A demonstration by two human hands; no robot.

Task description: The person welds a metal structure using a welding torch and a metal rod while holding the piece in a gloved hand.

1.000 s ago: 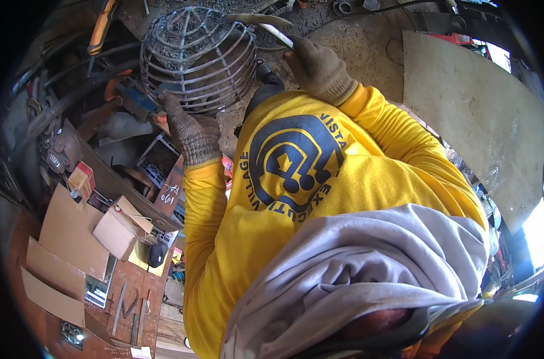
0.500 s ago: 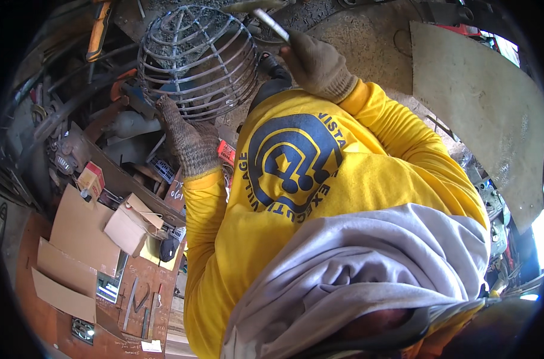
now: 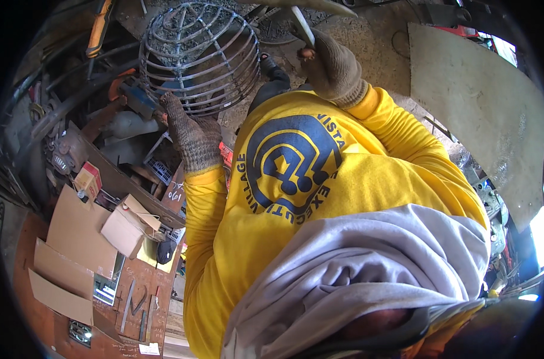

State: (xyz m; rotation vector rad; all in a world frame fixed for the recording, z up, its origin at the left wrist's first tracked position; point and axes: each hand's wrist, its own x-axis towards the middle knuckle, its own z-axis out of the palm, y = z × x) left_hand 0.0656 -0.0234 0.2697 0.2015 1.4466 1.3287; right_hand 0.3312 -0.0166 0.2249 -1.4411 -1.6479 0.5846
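Observation:
A round, basket-like cage of welded steel rods (image 3: 178,70) stands ahead of me, its ribs and hoops showing bead-like welds. My left hand (image 3: 194,136), in a brown knit glove, is closed on the cage's near lower rim; the fingertips are partly hidden. To the right of the cage, my right hand (image 3: 335,70), gloved alike, is wrapped round the pale handle of a chipping hammer (image 3: 304,27). The hammer's long, pointed head lies across the top edge of the view, apart from the cage.
Left of me, a brown worktable (image 3: 56,326) bears open cardboard boxes (image 3: 80,230) and hand tools. Metal scrap and machine parts crowd the area beside the cage. An orange-handled tool (image 3: 98,35) is at upper left. A large metal sheet (image 3: 475,113) leans at right.
My right hand has shifted slightly right, and the hammer has swung right, away from the cage. The cage has tipped slightly while my left hand stays on its rim.

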